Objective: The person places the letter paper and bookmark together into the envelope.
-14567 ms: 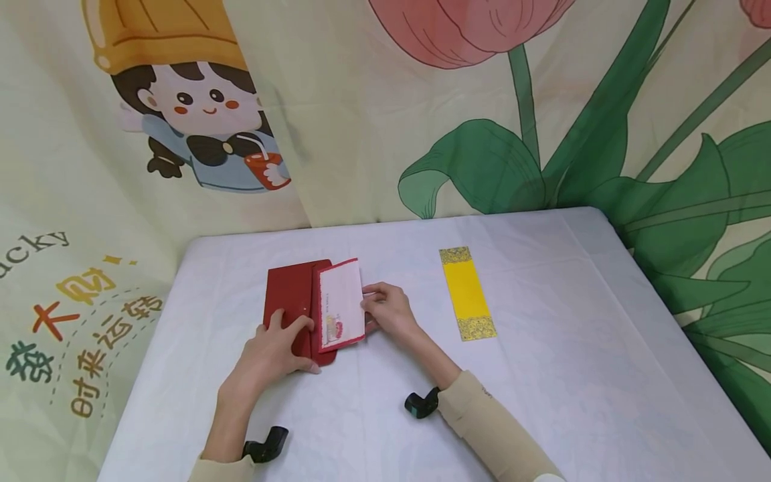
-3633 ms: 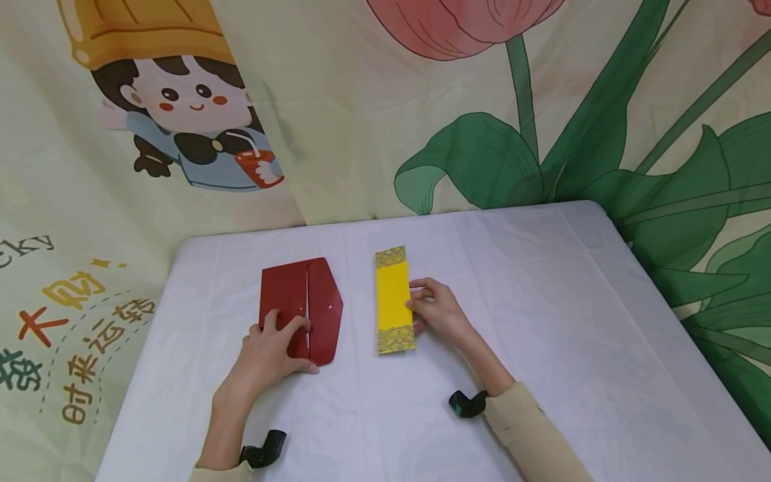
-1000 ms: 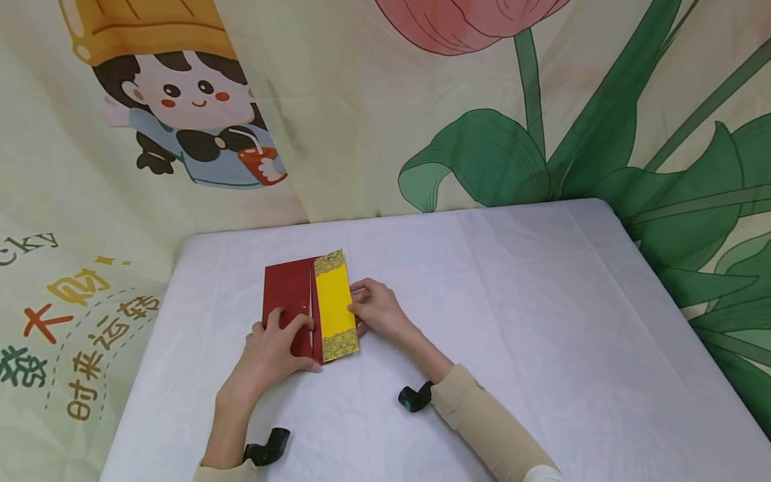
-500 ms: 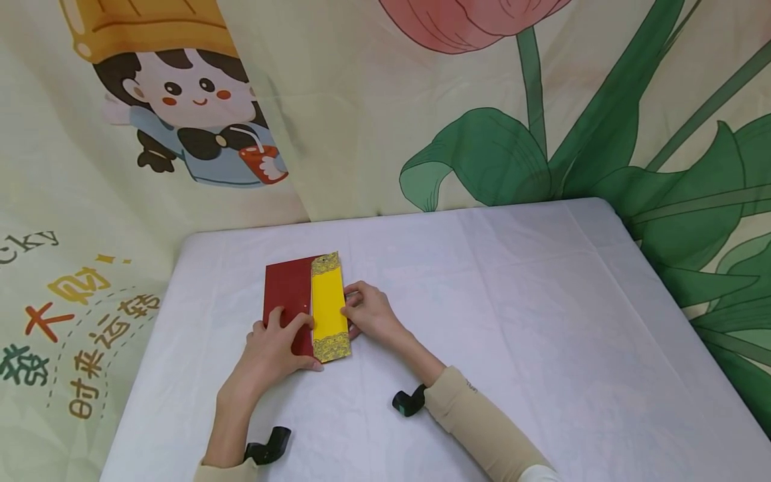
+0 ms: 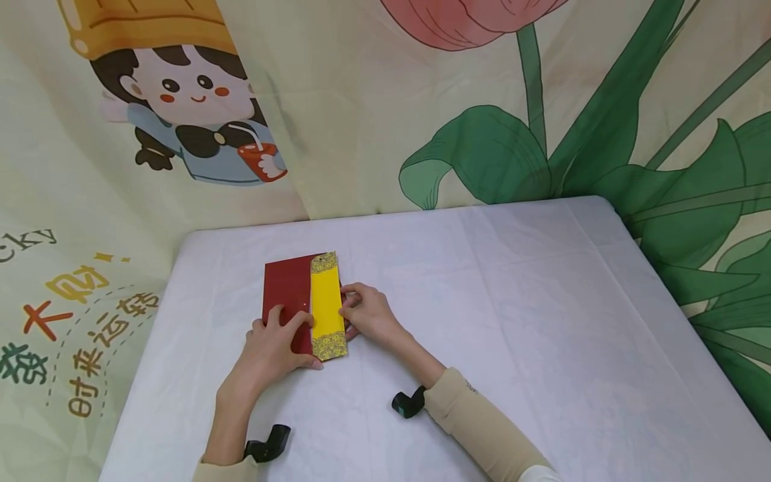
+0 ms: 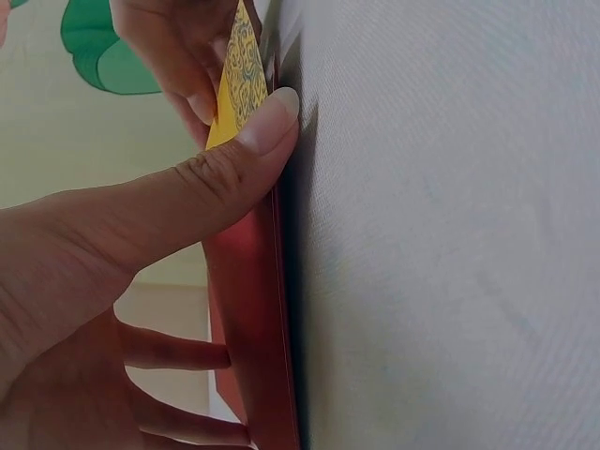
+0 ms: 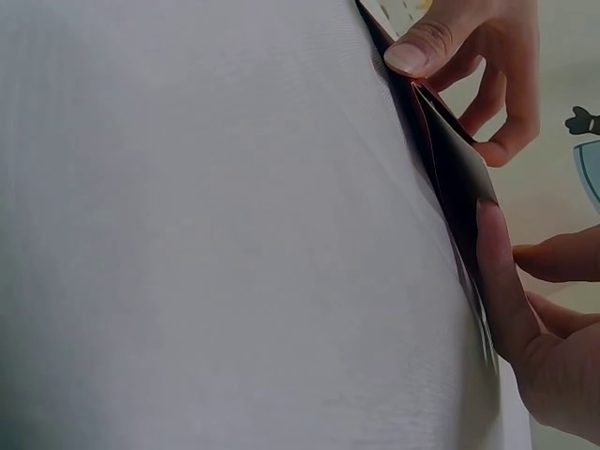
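A dark red envelope (image 5: 284, 288) lies on the table, its flap side to the right. My left hand (image 5: 271, 345) holds it down, thumb at the near edge and fingertips on its face by the opening. In the left wrist view, that thumb (image 6: 267, 122) sits at the corner beside the yellow card. The yellow card (image 5: 326, 294), with patterned ends, lies over the flap, its left edge right at the envelope's opening. My right hand (image 5: 375, 314) pinches the card's right edge. From the right wrist view, the card's dark underside (image 7: 459, 169) slopes up from the table.
A white cloth covers the table (image 5: 512, 321). Behind it hangs a printed curtain (image 5: 343, 134) with a cartoon figure and tulips. Each wrist wears a black camera mount, one on the left wrist (image 5: 269, 444) and one on the right wrist (image 5: 409, 402).
A white, red-edged card seen at the envelope earlier is out of sight. My right hand has brought the yellow card left from the right side, over the flap to the opening. My left hand stays.
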Demonstrator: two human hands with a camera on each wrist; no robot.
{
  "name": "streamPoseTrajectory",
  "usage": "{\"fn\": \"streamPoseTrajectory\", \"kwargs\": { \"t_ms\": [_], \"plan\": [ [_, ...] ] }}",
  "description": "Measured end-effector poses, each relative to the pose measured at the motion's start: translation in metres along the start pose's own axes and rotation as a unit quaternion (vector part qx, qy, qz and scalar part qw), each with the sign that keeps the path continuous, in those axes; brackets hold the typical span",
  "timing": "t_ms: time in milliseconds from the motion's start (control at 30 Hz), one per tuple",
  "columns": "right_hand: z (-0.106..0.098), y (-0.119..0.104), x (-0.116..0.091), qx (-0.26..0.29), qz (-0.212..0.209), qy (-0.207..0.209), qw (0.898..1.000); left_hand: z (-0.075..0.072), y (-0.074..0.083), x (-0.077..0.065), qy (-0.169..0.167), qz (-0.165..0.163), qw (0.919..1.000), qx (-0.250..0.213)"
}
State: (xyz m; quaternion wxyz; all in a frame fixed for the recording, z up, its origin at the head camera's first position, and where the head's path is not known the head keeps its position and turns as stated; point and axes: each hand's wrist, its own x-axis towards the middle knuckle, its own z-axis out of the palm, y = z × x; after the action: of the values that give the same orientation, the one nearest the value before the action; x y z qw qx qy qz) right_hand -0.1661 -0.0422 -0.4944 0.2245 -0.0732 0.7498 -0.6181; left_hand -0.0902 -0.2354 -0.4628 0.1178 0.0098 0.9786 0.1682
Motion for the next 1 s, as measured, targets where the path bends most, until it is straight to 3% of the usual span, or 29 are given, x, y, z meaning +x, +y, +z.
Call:
{"fn": "streamPoseTrajectory", "kwargs": {
  "t_ms": [700, 1000],
  "plan": [
    [0.014, 0.000, -0.002, -0.035, -0.033, 0.003, 0.999, 0.003, 0.000, 0.000, 0.000, 0.007, 1.0000, -0.005],
    [0.014, 0.000, -0.004, -0.022, -0.040, -0.006, 0.999, 0.001, -0.001, -0.001, 0.009, 0.011, 0.9999, -0.002]
  ]
}}
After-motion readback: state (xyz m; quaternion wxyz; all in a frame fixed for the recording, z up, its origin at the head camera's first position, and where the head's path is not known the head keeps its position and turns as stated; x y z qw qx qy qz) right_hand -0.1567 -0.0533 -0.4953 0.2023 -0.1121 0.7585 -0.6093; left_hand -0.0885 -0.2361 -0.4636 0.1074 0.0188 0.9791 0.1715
